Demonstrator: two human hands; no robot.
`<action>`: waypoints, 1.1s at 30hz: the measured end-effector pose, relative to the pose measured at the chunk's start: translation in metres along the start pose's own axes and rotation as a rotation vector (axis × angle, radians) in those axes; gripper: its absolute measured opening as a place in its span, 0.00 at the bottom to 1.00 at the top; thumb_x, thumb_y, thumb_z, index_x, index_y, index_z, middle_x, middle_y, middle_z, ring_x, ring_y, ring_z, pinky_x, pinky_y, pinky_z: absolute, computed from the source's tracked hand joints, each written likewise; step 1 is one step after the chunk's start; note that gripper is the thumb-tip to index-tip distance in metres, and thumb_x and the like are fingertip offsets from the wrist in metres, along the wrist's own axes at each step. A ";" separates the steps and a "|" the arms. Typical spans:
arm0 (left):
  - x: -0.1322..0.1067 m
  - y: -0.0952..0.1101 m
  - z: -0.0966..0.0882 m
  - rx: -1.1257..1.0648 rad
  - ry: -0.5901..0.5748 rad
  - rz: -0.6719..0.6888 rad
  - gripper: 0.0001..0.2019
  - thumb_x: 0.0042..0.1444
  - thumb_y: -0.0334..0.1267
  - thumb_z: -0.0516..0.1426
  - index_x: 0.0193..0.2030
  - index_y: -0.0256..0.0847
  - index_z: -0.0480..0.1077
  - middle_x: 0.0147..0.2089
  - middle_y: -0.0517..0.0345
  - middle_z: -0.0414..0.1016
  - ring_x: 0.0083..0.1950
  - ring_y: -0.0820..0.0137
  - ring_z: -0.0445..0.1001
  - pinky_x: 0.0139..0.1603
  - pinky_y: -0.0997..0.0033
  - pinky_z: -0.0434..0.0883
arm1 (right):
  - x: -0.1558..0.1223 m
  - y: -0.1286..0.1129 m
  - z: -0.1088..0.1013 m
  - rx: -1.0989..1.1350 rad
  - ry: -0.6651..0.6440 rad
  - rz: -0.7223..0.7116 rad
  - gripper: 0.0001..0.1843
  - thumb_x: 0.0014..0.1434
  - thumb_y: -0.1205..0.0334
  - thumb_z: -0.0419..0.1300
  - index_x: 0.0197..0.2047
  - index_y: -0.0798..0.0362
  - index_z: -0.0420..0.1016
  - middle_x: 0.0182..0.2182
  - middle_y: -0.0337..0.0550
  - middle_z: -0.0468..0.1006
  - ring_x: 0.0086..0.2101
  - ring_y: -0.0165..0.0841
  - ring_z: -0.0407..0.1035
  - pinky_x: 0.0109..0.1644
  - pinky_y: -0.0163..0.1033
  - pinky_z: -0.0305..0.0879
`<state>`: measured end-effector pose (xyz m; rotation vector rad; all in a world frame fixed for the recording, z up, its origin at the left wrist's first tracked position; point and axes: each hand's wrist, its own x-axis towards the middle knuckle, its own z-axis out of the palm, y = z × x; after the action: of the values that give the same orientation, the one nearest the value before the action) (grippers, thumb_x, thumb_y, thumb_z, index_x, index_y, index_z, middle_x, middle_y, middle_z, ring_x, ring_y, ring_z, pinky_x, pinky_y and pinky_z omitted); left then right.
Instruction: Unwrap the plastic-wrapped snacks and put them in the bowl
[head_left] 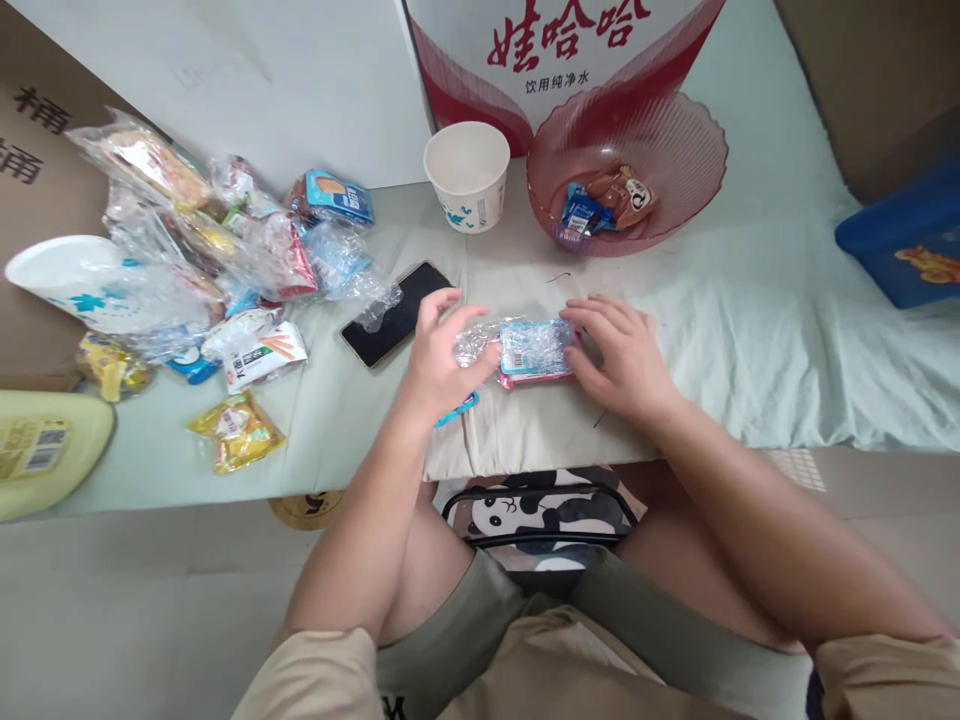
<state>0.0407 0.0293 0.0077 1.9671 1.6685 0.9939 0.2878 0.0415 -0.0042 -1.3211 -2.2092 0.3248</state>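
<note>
On the cloth in front of me lies a small blue-and-pink snack packet (536, 350), with crinkled clear plastic wrap (477, 342) at its left end. My left hand (448, 352) curves around that wrap, fingers and thumb apart, the thumb tip by the packet's left edge. At the opposite end, my right hand (621, 358) has its fingertips and thumb on the packet's right edge. Under my left wrist a blue wrapper (459, 409) shows in part. Just left of my left hand is a black phone (397, 312), lying flat with a bit of clear plastic over its corner.
Behind stand a white paper cup (468, 180) and a pink ribbed bowl (697, 165) holding a few snack packs. A pile of wrapped snacks (262, 250) and a tipped paper cup (82, 275) fill the left. A yellow packet (238, 432) lies nearer; a blue container (904, 225) stands right.
</note>
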 end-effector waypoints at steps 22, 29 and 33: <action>-0.024 -0.014 -0.009 0.162 0.125 0.246 0.19 0.71 0.48 0.45 0.41 0.42 0.72 0.31 0.56 0.77 0.31 0.71 0.74 0.37 0.71 0.71 | 0.007 -0.015 -0.006 -0.090 0.010 -0.123 0.14 0.71 0.56 0.51 0.40 0.46 0.77 0.39 0.46 0.81 0.41 0.42 0.70 0.46 0.47 0.58; -0.027 -0.017 -0.009 0.142 0.271 0.380 0.10 0.70 0.41 0.50 0.44 0.44 0.72 0.31 0.59 0.77 0.30 0.72 0.75 0.37 0.72 0.70 | 0.010 -0.020 -0.011 -0.072 0.095 -0.095 0.15 0.71 0.61 0.47 0.39 0.46 0.74 0.37 0.44 0.82 0.38 0.37 0.72 0.43 0.44 0.58; -0.024 -0.015 -0.011 0.185 0.232 0.290 0.15 0.71 0.46 0.48 0.44 0.43 0.72 0.32 0.57 0.77 0.30 0.72 0.74 0.36 0.72 0.70 | 0.010 -0.019 -0.004 -0.086 0.046 -0.054 0.12 0.69 0.64 0.47 0.42 0.49 0.72 0.29 0.43 0.80 0.31 0.37 0.72 0.41 0.43 0.59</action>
<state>0.0216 0.0079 -0.0013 2.3429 1.6767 1.2514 0.2719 0.0404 0.0109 -1.2971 -2.2382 0.1795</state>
